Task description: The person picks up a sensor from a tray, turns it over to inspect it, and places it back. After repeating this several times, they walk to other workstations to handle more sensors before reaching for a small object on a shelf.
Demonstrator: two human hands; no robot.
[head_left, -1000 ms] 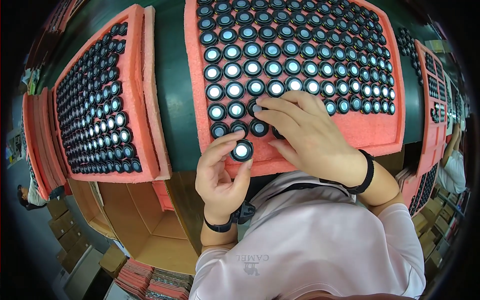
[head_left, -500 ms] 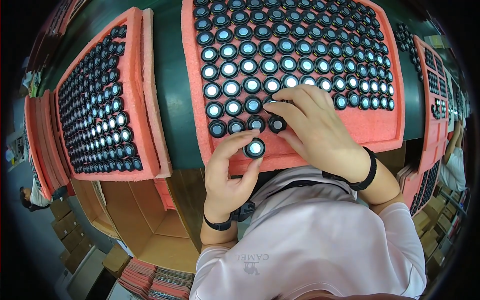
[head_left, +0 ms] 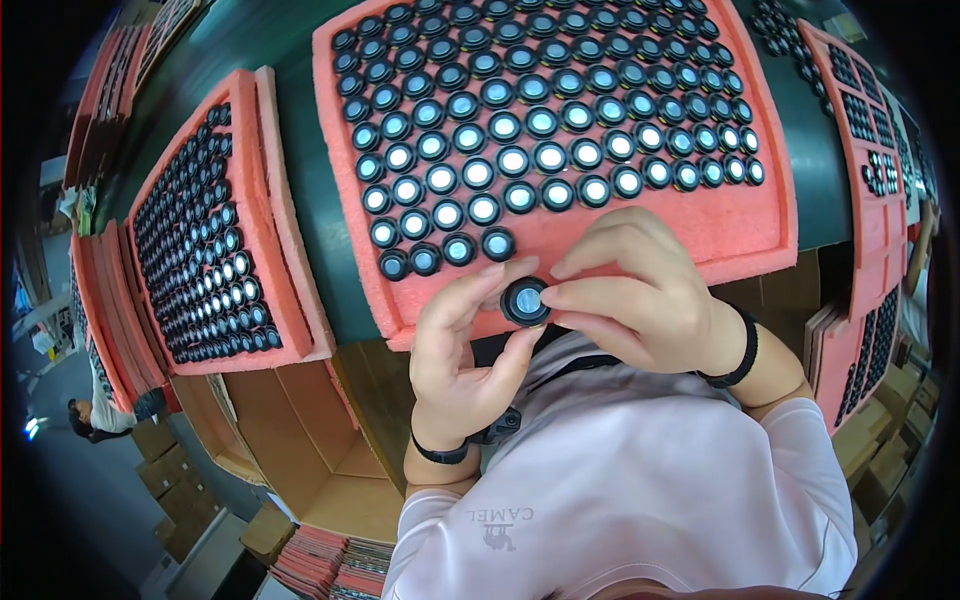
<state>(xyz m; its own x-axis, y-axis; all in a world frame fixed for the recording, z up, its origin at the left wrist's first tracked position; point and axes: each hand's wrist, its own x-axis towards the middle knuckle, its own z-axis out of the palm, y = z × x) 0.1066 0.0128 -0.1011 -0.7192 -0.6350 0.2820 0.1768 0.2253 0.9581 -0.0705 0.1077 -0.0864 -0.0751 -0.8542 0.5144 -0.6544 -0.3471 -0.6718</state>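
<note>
My left hand (head_left: 465,345) holds a small round black part with a pale, shiny disc on its face (head_left: 526,301), its rim between the thumb and fingers. From the right, my right hand (head_left: 630,295) closes in on the same part, with the forefinger tip at the edge of the pale disc and the thumb just below. Whether a thin piece lies between those fingertips is hidden. Just beyond my hands lies a pink foam tray (head_left: 700,235) filled with rows of similar round black parts (head_left: 498,243). Its nearest row is short and stops left of my right hand.
A second pink foam tray (head_left: 287,290) of such parts sits to the left on the dark green table (head_left: 330,230). Open cardboard boxes (head_left: 300,430) stand below the table's edge. More pink trays (head_left: 868,215) are at the far right. Another person (head_left: 105,415) is at the far left.
My right hand has left a part in the tray's nearest row and come to the one in my left hand. The view has shifted, so the tray appears further left.
</note>
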